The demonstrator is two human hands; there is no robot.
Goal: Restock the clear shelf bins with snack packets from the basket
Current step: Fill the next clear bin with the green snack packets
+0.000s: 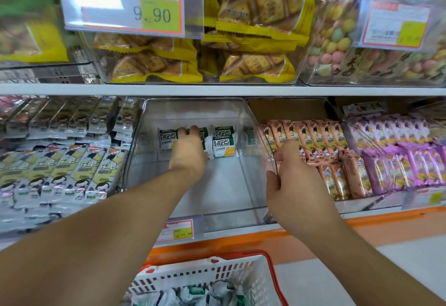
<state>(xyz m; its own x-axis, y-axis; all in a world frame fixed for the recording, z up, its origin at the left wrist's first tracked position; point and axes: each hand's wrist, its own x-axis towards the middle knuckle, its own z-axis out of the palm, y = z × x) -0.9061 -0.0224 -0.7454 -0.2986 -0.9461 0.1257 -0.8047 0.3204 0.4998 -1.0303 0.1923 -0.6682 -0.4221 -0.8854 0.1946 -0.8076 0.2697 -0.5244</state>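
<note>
A clear shelf bin stands in the middle of the lower shelf, mostly bare inside. At its back stand a few green-and-white snack packets. My left hand reaches deep into the bin and grips the left packets at their top. My right hand holds the bin's right wall near the front, thumb inside and fingers curled over its rim. Below, a white basket with red handles holds several more green-and-white packets.
Left of the bin lie rows of grey-green bar packets; to the right are pink packets and purple ones. Above, bins hold yellow cracker bags and pastel candies. A price tag hangs on the shelf edge.
</note>
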